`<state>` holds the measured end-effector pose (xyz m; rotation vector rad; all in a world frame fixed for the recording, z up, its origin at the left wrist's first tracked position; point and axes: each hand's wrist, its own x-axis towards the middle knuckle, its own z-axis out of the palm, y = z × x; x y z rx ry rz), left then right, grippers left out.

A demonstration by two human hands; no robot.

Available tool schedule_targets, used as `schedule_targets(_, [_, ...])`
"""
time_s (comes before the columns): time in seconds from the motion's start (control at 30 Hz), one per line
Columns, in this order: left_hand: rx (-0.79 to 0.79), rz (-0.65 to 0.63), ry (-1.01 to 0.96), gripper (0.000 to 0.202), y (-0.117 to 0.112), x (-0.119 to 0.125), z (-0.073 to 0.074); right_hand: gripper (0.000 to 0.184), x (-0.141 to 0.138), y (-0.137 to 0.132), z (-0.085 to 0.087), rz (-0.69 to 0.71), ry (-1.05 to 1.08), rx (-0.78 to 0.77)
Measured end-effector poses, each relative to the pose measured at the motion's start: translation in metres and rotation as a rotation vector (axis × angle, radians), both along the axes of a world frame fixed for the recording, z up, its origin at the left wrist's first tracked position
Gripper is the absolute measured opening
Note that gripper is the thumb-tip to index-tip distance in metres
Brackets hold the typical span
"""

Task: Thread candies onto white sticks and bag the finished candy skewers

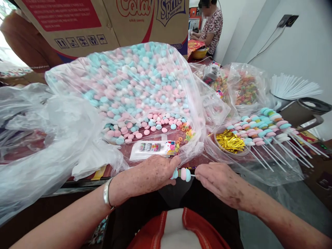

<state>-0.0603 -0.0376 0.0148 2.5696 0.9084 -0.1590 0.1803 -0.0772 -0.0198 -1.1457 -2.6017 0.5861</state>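
Observation:
My left hand point(153, 173) is closed around a marshmallow skewer point(184, 174) threaded with pink and blue candies, a greenish piece among them. My right hand point(218, 183) pinches the thin white stick at the skewer's right end. Just beyond my left hand lies a stack of printed clear packets point(153, 148). Behind it, pink, blue and white marshmallows point(129, 129) spill from a large clear plastic bag point(145, 79). Small ring candies point(184, 133) are scattered at the bag's right edge. Part of the skewer is hidden by my left fingers.
At right, finished marshmallow skewers point(269, 128) lie piled beside a tub of gold twist ties point(230, 141). Farther back are a bag of gummy rings point(246, 86), white sticks point(293, 86) and a grey mug point(306, 110). A large cardboard box point(109, 24) stands behind; another person point(211, 26) sits beyond.

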Motion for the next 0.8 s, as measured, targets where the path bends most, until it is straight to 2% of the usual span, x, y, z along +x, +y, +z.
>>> schedule_targets(0.13, [0.193, -0.034, -0.163, 0.030, 0.007, 0.008, 0.020, 0.027, -0.016, -0.014, -0.018, -0.260, 0.352, -0.349])
schedule_targets(0.27, [0.350, -0.075, -0.389, 0.038, 0.000, 0.014, 0.035, 0.032, -0.029, -0.018, -0.037, -0.460, 0.756, -0.546])
schedule_targets(0.33, [0.396, 0.030, -0.568, 0.034, -0.010, 0.011, 0.031, 0.033, -0.032, -0.017, -0.047, -0.512, 0.876, -0.599])
schedule_targets(0.37, [0.411, 0.155, -0.671, 0.028, -0.016, 0.007, 0.026, 0.033, -0.033, -0.017, -0.052, -0.525, 0.916, -0.614])
schedule_targets(0.4, [0.391, 0.338, -0.756, 0.020, -0.021, 0.004, 0.019, 0.033, -0.034, -0.016, -0.055, -0.532, 0.941, -0.626])
schedule_targets(0.47, [0.297, 0.796, -0.963, 0.005, -0.025, -0.003, 0.002, 0.033, -0.035, -0.015, -0.059, -0.528, 0.965, -0.638])
schedule_targets(0.5, [0.163, 0.985, -1.061, 0.007, -0.024, -0.005, -0.006, 0.034, -0.036, -0.015, -0.059, -0.520, 0.969, -0.641])
schedule_targets(0.53, [-0.018, 1.100, -1.167, 0.013, -0.021, -0.006, -0.013, 0.034, -0.038, -0.016, -0.058, -0.508, 0.969, -0.643])
schedule_targets(0.57, [-0.206, 1.149, -1.275, 0.020, -0.017, -0.005, -0.018, 0.034, -0.039, -0.016, -0.057, -0.495, 0.966, -0.646])
schedule_targets(0.6, [-0.384, 1.139, -1.382, 0.026, -0.012, -0.004, -0.022, 0.034, -0.042, -0.017, -0.056, -0.479, 0.962, -0.648])
schedule_targets(0.67, [-0.617, 1.038, -1.576, 0.034, 0.000, 0.002, -0.023, 0.034, -0.047, -0.019, -0.054, -0.452, 0.954, -0.655])
schedule_targets(0.73, [-0.705, 0.991, -1.700, 0.036, 0.009, 0.009, -0.019, 0.033, -0.053, -0.021, -0.054, -0.433, 0.939, -0.670])
schedule_targets(0.8, [-0.739, 1.041, -1.745, 0.031, 0.015, 0.015, -0.015, 0.033, -0.057, -0.022, -0.055, -0.432, 0.919, -0.671])
